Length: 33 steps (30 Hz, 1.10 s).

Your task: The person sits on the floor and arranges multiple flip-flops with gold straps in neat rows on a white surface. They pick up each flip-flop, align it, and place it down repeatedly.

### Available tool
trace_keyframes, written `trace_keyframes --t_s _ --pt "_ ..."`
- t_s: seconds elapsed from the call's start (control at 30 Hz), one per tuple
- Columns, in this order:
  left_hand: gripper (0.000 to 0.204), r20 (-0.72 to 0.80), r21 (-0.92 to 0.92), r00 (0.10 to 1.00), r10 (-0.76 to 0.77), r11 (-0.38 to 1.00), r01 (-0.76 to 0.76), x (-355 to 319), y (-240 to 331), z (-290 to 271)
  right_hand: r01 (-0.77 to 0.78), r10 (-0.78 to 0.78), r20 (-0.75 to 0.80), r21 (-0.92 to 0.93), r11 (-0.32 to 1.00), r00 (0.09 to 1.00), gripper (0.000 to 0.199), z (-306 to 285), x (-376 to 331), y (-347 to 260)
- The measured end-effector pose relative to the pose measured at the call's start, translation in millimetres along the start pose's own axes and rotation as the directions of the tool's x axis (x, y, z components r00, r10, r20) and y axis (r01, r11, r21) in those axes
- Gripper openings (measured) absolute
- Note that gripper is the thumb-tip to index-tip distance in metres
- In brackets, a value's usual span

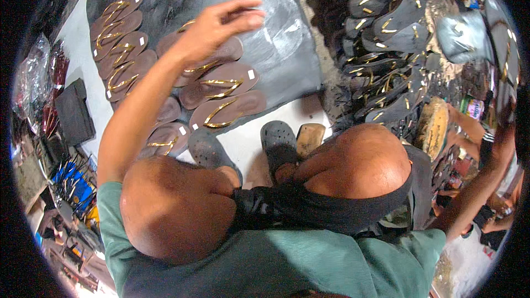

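Observation:
My left hand (223,25) hovers over the sheet, fingers stretched out with a gap to the thumb and nothing held. Beneath it and beside its forearm lie brown flip-flops (226,107) with gold straps and small white stickers. More brown flip-flops (124,47) overlap in a column at the far left. My right arm reaches out to the right rim, where my right hand (508,118) is dim and its fingers cannot be made out. Just above it are dark flip-flops (501,49) with white stickers; whether the hand grips them is unclear.
A dark grey sheet (287,38) covers part of a white surface (243,146). Heaped black flip-flops (395,33) line the right side, near a worn wooden block (433,127). My clogs (279,143) stand between my knees. Plastic bags (36,74) lie at left; other people show at the right rim.

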<state>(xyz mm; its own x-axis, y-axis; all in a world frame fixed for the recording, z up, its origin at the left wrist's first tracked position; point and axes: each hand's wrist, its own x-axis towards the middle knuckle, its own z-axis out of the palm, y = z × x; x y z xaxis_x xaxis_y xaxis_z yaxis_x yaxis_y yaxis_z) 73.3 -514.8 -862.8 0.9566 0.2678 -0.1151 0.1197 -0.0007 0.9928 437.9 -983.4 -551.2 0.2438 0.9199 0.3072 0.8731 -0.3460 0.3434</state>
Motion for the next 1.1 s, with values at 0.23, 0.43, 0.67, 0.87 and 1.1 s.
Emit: trace_keyframes --t_s 0.23,0.43,0.67,0.87,1.1 --pt "0.094 0.418 -0.818 0.871 0.256 0.523 0.239 -7.2 78.4 41.8 -0.518 0.534 0.455 0.855 -0.038 0.713 0.05 94.2 113.1 -238.0" --pt "0.051 -0.161 0.449 0.981 0.106 0.893 -0.023 -83.2 18.3 -20.9 -0.597 0.187 0.597 0.8 -0.059 0.78 0.038 87.4 159.9 -294.7" --pt "0.054 -0.126 -0.567 0.889 -0.441 0.767 0.3 -141.6 -25.4 -63.5 -0.311 0.522 0.372 0.928 -0.204 0.768 0.044 74.2 166.9 -207.2" --pt "0.053 -0.241 -0.624 0.859 -0.451 0.75 0.219 -133.0 -38.0 -27.4 -0.435 0.426 0.347 0.891 0.128 0.836 0.036 151.0 129.8 -281.3" --pt "0.054 -0.185 -0.35 0.829 -0.528 0.823 0.447 -145.4 -65.5 -7.5 -0.508 0.251 0.545 0.838 -0.198 0.8 0.045 169.4 105.9 -318.7"
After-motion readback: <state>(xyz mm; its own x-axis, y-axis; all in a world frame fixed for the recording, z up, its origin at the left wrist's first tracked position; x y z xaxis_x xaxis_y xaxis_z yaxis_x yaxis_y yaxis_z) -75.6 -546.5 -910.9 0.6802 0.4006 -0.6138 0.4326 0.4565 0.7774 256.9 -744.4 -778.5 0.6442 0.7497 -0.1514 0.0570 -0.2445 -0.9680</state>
